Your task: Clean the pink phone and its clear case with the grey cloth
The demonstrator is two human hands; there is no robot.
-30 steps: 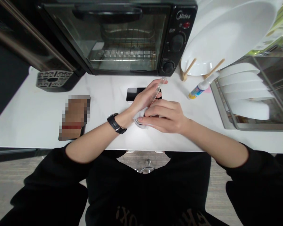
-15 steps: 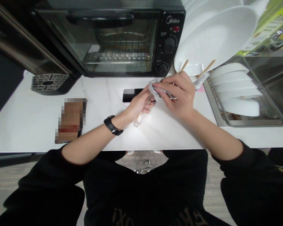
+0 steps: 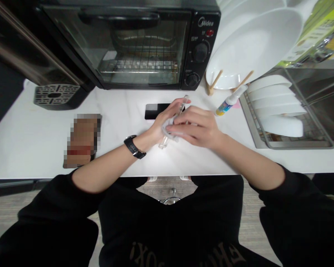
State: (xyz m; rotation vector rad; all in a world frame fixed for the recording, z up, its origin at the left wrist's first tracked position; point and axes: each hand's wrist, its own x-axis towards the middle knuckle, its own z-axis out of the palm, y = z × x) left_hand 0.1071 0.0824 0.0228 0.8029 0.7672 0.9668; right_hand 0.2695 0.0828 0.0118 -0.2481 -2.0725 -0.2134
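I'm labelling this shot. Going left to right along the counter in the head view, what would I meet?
Black slotted grille, pixelated flat object, wristwatch, left hand, right hand, spray bottle, white dishes. The cloth and clear strip overlap the hands, so they're left out.

White surface (image 3: 122,115) bearing, from left: slotted-top appliance (image 3: 57,97), pixelated slab (image 3: 82,140), black oven (image 3: 133,48), dark phone (image 3: 155,111), wooden plate stand (image 3: 210,89), spray bottle (image 3: 228,103).

Right hand (image 3: 202,128) and cloth (image 3: 167,125) – back down clear piece (image 3: 183,104), spray bottle (image 3: 228,102) uncovered
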